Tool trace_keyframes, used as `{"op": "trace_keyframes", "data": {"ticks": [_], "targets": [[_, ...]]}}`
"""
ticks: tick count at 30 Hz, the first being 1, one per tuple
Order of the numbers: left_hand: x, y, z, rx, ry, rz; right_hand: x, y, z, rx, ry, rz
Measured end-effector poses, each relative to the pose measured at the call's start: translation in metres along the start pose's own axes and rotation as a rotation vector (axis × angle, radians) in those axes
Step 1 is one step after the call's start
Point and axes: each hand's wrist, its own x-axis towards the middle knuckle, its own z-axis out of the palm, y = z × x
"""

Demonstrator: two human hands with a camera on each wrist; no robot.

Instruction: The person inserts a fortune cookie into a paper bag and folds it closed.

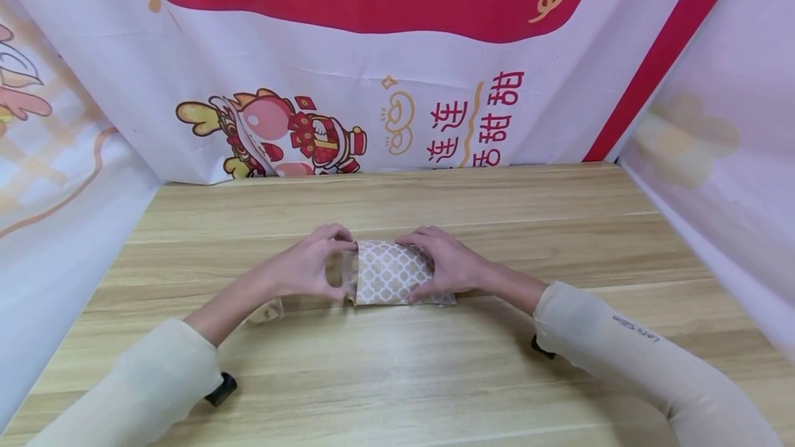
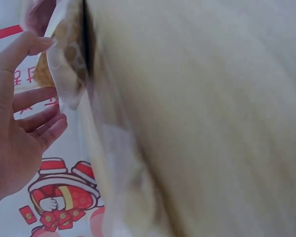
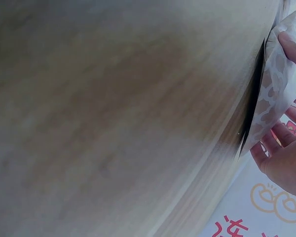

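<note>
A flat bag [image 1: 386,273] with a white lattice pattern on tan lies lengthwise across the middle of the wooden table. Clear plastic film [image 1: 350,274] sticks out of its left end. My left hand [image 1: 310,264] spans that end, fingers at the far edge and thumb at the near one, gripping it there. In the left wrist view, the thumb presses the pale bag end [image 2: 66,54], where something brown shows through. My right hand [image 1: 456,262] holds the bag's right part between thumb and fingers. The right wrist view shows the patterned side [image 3: 271,84] within that hand.
Under the left forearm lies a crumpled clear plastic piece [image 1: 268,310]. The wooden table [image 1: 397,378] ends at a printed cloth [image 1: 385,61] behind, with more cloth along the left and right sides. Black straps [image 1: 221,390] show below the sleeves.
</note>
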Motion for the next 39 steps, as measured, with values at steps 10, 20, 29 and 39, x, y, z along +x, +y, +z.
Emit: {"op": "trace_keyframes", "data": {"ticks": [10, 20, 29, 39], "targets": [[0.002, 0.0, 0.007, -0.048, 0.008, -0.03, 0.0, 0.001, 0.001, 0.004, 0.005, -0.008], [-0.008, -0.009, -0.001, -0.089, -0.019, -0.142, -0.001, 0.001, 0.001, -0.003, 0.004, -0.01], [-0.008, -0.009, 0.002, -0.033, -0.026, -0.169, -0.002, 0.0, 0.001, -0.002, 0.006, -0.004], [-0.006, -0.005, 0.003, -0.005, -0.003, -0.214, -0.001, 0.0, 0.002, 0.001, 0.003, 0.001]]}}
